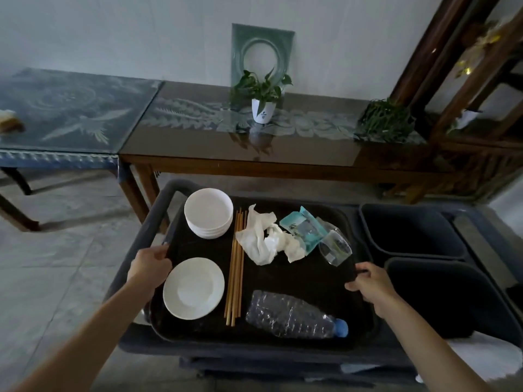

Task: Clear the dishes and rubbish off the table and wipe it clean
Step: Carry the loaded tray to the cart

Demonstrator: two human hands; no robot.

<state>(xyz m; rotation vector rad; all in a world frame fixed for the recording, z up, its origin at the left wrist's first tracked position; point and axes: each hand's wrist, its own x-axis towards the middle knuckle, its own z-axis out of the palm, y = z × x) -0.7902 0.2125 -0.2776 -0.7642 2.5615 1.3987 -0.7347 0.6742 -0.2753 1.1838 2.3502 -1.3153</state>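
My left hand (150, 264) and right hand (370, 284) each clamp a side rim of the black tray (288, 281), over the cart (135, 250). On it: stacked bowls (208, 212) far left, plate (194, 288) near left, chopsticks (236, 264) (roughly central), tissues (266, 241), crushed bottle (291, 314) near right.

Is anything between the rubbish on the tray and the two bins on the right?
Nothing visible. The tissues, wrapper and bottle lie loose on the tray, and both bins beside it stand open. Only the tray's right rim, gripped by the right hand, lies between.
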